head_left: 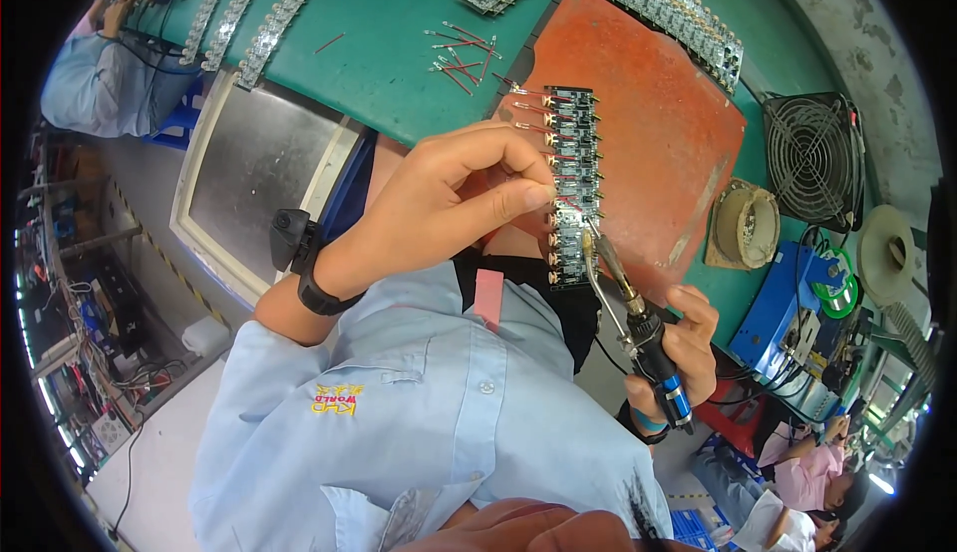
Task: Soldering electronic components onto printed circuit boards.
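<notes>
A long panel of small joined circuit boards lies at the left part of an orange-red mat. Red wires stick out to the left from its upper boards. My left hand pinches a thin red wire between thumb and forefinger, over the panel's middle. My right hand is wrapped round a soldering iron with a curved metal feed tube alongside. The iron's tip points up and left at the board, close to the wire's end. Whether the tip touches the solder pad is too small to tell.
Loose red wires lie on the green table. More board panels rest along the far side. To the right stand a black fan, a round holder and a blue device with a green solder spool. Other people sit nearby.
</notes>
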`<control>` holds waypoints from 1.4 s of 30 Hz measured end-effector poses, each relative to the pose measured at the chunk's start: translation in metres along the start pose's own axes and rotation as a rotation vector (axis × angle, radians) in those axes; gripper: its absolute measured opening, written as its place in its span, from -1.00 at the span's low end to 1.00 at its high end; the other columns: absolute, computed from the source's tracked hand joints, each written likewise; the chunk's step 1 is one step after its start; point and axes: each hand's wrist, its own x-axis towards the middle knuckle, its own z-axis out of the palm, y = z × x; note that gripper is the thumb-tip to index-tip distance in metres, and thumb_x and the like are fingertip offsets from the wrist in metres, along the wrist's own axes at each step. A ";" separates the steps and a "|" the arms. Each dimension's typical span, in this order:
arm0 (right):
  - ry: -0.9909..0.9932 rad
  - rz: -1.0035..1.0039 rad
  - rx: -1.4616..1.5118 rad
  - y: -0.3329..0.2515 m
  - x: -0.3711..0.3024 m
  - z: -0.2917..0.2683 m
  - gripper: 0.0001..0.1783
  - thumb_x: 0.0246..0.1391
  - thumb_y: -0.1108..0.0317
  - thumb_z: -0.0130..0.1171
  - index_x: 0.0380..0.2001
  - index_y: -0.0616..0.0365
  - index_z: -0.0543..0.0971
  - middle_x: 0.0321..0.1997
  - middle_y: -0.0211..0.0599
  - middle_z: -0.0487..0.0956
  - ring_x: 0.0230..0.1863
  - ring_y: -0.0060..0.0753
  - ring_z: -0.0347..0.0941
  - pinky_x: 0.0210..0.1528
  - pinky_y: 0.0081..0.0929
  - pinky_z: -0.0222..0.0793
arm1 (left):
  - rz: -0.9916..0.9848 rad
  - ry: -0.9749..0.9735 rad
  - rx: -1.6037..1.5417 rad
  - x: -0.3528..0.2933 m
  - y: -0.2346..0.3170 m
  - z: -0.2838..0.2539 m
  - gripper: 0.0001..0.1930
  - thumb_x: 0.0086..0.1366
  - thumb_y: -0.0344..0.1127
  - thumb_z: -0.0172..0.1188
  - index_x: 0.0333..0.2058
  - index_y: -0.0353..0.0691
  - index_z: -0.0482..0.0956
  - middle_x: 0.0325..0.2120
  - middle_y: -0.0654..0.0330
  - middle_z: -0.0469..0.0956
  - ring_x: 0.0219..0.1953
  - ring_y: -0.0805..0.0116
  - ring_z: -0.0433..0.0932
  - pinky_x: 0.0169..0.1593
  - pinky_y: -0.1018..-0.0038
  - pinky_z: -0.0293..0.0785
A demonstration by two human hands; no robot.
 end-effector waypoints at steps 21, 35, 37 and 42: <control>0.006 0.008 0.004 0.001 0.002 0.002 -0.48 -0.09 0.01 0.37 -0.16 0.11 0.52 -0.43 -0.26 0.63 -0.02 0.05 0.45 -0.04 0.11 0.26 | -0.004 0.007 0.046 0.001 0.001 -0.001 -0.93 0.27 -0.48 0.17 -0.34 -0.37 0.51 -0.32 0.24 0.45 -0.36 0.60 0.43 -0.32 0.64 0.39; 0.058 0.032 0.063 0.004 0.000 0.004 -0.46 -0.14 0.04 0.41 -0.15 0.12 0.52 -0.41 -0.22 0.62 -0.02 0.06 0.45 -0.02 0.13 0.24 | 0.050 0.002 0.113 0.002 0.000 -0.002 -0.95 0.25 -0.47 0.18 -0.35 -0.34 0.53 -0.33 0.25 0.46 -0.36 0.58 0.42 -0.33 0.64 0.35; 0.063 0.034 0.071 0.004 0.000 0.004 -0.46 -0.14 0.05 0.41 -0.15 0.12 0.52 -0.41 -0.21 0.62 -0.02 0.06 0.45 -0.01 0.14 0.24 | 0.060 0.002 0.124 0.003 0.000 -0.002 -0.95 0.25 -0.47 0.18 -0.35 -0.33 0.53 -0.34 0.25 0.46 -0.36 0.57 0.42 -0.33 0.63 0.35; 0.033 0.039 0.058 0.004 0.001 0.002 -0.47 -0.15 0.07 0.41 -0.15 0.12 0.53 -0.41 -0.21 0.62 -0.02 0.06 0.45 -0.01 0.14 0.24 | 0.186 -0.001 0.300 0.005 0.001 -0.004 -0.95 0.21 -0.47 0.21 -0.37 -0.31 0.55 -0.38 0.26 0.49 -0.35 0.50 0.41 -0.37 0.62 0.34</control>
